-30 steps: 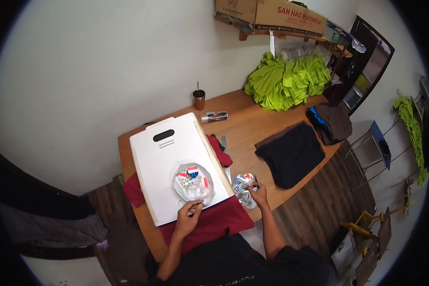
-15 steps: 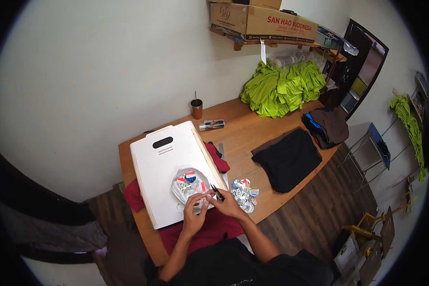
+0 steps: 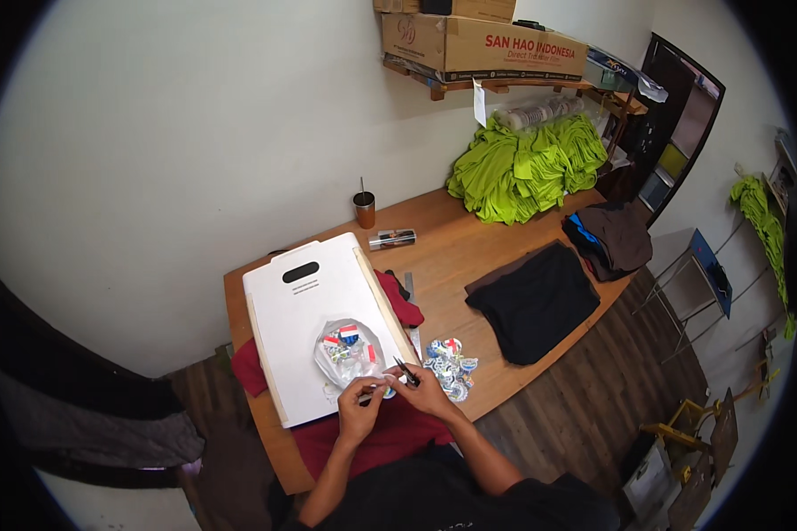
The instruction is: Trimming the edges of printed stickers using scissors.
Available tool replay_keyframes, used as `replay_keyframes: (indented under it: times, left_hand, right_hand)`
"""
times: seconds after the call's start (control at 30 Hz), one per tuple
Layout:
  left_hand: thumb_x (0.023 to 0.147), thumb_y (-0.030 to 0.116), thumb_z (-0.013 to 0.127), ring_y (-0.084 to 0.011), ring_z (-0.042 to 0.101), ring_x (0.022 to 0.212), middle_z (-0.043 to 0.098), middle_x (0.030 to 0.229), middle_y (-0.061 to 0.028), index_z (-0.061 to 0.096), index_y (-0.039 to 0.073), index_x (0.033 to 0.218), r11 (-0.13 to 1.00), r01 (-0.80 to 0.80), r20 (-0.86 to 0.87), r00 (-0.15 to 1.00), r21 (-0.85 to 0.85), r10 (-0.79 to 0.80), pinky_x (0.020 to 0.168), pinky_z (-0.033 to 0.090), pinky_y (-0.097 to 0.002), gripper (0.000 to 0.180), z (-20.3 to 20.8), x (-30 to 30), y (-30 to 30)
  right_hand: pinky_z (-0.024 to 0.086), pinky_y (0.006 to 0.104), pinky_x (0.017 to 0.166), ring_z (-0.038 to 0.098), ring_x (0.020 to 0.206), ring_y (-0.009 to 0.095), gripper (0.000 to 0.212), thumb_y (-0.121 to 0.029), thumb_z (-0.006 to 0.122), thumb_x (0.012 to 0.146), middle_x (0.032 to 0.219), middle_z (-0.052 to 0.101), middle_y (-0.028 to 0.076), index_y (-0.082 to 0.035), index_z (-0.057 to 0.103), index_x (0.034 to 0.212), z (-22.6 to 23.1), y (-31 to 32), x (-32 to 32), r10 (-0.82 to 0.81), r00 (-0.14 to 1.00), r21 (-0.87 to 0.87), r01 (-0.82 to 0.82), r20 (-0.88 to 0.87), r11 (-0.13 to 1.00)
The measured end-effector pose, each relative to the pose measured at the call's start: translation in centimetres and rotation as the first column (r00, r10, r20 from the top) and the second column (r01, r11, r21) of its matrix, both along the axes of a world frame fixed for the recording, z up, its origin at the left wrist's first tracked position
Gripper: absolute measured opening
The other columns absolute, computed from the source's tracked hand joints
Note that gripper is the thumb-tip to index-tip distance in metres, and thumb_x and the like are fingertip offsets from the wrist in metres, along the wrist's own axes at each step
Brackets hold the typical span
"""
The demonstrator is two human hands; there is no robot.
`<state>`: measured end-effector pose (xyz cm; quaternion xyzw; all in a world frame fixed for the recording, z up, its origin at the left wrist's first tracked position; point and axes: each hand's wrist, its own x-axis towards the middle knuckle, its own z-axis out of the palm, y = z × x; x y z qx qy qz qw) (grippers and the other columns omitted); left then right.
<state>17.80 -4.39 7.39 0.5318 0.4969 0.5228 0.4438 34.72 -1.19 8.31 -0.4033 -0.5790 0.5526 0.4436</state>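
Over the near edge of a white board point(image 3: 305, 305), my two hands meet. A small round printed piece point(image 3: 390, 389), like a sticker or patch, is pinched in the fingertips of my left hand point(image 3: 358, 416). My right hand point(image 3: 429, 394) grips small black snips point(image 3: 406, 373), tips pointing away, and its fingertips touch the same round piece. Just beyond, a clear plastic bag point(image 3: 335, 361) lies open on the board, with similar colourful pieces inside. Right of the board is a loose pile of round printed pieces point(image 3: 452, 376) on the wooden table point(image 3: 434, 265).
Dark red cloth point(image 3: 328, 442) lies under the board. A metal ruler point(image 3: 410, 285), a clear roll point(image 3: 392, 239) and a tumbler point(image 3: 365, 211) stand or lie beyond. Folded black cloth point(image 3: 540, 305), dark garments point(image 3: 613, 239) and heaped lime-green cloth point(image 3: 522, 168) occupy the table's right side.
My hands have shifted slightly down and right, and the round piece between them now shows more of its printed face. The snips stay in my right hand.
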Motion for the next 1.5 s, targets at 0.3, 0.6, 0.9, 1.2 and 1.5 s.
replay_keyframes:
  times: [0.3, 0.6, 0.9, 1.2, 1.5]
  left_hand:
    - [0.087, -0.003, 0.068, -0.0097, 0.063, 0.087, 0.067, 0.095, -0.0060, 0.066, -0.002, 0.096, 0.996, -0.077, 0.051, 0.996, -0.039, 0.079, 0.078, 0.049, -0.0229, 0.009, -0.3, 4.7, 0.6]
    - [0.087, 0.001, 0.072, -0.0060, 0.060, 0.076, 0.067, 0.088, -0.0027, 0.068, -0.001, 0.098, 0.980, -0.157, 0.138, 0.975, -0.125, 0.174, 0.069, 0.048, -0.0205, 0.012, -1.9, 12.7, 1.9]
    - [0.085, 0.000, 0.074, -0.0060, 0.059, 0.077, 0.067, 0.090, -0.0036, 0.068, -0.002, 0.096, 0.959, -0.247, 0.113, 0.958, -0.137, 0.263, 0.067, 0.047, -0.0195, 0.013, -1.7, 16.2, 2.2]
    - [0.082, -0.001, 0.075, -0.0112, 0.062, 0.086, 0.066, 0.095, -0.0086, 0.069, -0.003, 0.094, 0.949, -0.305, 0.014, 0.952, -0.080, 0.307, 0.074, 0.048, -0.0229, 0.013, -2.1, 17.2, 2.0]
    - [0.084, -0.005, 0.072, -0.0069, 0.057, 0.080, 0.061, 0.097, -0.0062, 0.067, -0.004, 0.094, 0.941, -0.335, 0.064, 0.939, -0.052, 0.338, 0.071, 0.046, -0.0194, 0.011, -1.7, 17.5, 2.4]
  right_hand:
    - [0.045, 0.0203, 0.070, 0.055, 0.080, 0.004, 0.022, -0.016, 0.070, 0.091, 0.089, 0.065, -0.001, 0.000, 0.065, 0.106, -2.1, 0.5, 5.1, -0.003, 0.999, -0.093, 0.006, 0.038, 0.996]
    - [0.045, 0.0218, 0.066, 0.053, 0.075, 0.003, 0.026, -0.020, 0.076, 0.087, 0.085, 0.063, -0.003, 0.000, 0.066, 0.100, -3.6, 3.4, 13.4, 0.088, 0.986, -0.135, -0.069, 0.139, 0.988]
    - [0.036, 0.0193, 0.058, 0.044, 0.068, 0.002, 0.023, -0.021, 0.077, 0.086, 0.082, 0.060, -0.005, -0.003, 0.067, 0.098, -2.3, 5.2, 16.4, 0.147, 0.985, -0.004, -0.147, 0.090, 0.989]
    - [0.039, 0.0189, 0.061, 0.048, 0.071, 0.002, 0.024, -0.019, 0.075, 0.088, 0.083, 0.060, -0.003, -0.002, 0.065, 0.100, -4.0, 5.3, 17.5, 0.219, 0.970, -0.039, -0.216, 0.106, 0.976]
    - [0.034, 0.0182, 0.058, 0.046, 0.072, 0.000, 0.020, -0.018, 0.073, 0.089, 0.083, 0.058, -0.007, -0.005, 0.064, 0.100, -2.4, 6.0, 16.7, 0.166, 0.983, -0.114, -0.157, 0.080, 0.981]
